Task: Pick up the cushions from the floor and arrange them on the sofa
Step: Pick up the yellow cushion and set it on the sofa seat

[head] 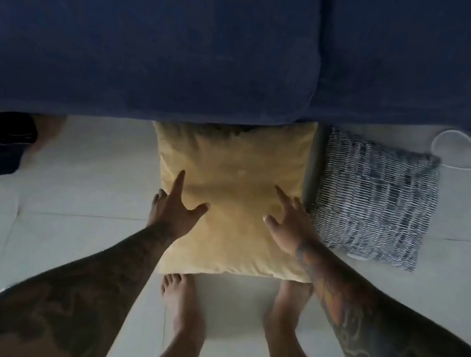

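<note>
Head view: the yellow cushion [233, 190] lies flat on the floor [87, 166] against the sofa [155, 49]. Left hand [175, 208] and right hand [288, 223], fingers spread, flank it evenly, seemingly touching, gripping nothing. A patterned cushion [374, 198] lies just right.

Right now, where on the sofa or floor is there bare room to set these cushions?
Both blue sofa seats either side of the centre seam are bare. The floor left of the yellow cushion is open. It is crowded on the right: the patterned cushion sits close beside the yellow one, with a white cable beyond.
</note>
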Motion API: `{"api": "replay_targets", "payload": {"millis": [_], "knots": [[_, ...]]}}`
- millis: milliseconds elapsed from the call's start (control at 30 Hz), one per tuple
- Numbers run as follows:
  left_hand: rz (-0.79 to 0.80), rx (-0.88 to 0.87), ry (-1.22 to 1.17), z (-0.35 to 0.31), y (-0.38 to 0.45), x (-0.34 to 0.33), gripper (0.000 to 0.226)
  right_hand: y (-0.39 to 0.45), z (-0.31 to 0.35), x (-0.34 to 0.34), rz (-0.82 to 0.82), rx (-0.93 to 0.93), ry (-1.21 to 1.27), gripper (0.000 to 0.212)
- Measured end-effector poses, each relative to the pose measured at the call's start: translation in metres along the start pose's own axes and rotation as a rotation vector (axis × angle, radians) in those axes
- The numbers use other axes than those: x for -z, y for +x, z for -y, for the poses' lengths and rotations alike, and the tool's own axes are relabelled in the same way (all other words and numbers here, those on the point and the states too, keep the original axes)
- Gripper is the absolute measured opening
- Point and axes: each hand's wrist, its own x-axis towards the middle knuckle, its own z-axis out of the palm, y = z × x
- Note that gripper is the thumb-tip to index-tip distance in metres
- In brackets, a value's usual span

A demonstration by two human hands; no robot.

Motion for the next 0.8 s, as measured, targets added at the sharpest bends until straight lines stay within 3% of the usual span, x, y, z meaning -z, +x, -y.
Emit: {"api": "replay_targets", "payload": {"millis": [100,233,433,800], "knots": [[-0.034,0.036,-0.035,0.007,0.034,-0.016,0.112,0.039,0.001,-0.017,-0.106,0.017,0.007,0.083],[-0.059,0.038,-0.117,0.017,0.064,-0.036,0.119,0.068,-0.007,-0.039,-0.229,-0.089,0.075,0.101],[0.007,-0.003,-0.266,0.009,0.062,-0.037,0.119,0.074,0.0,-0.035,-0.168,-0.08,0.303,0.105],[-0.127,-0.09,-0.167,-0.003,-0.035,0.021,0.13,-0.016,0.016,0.013,-0.123,-0.037,0.266,0.122]]}}
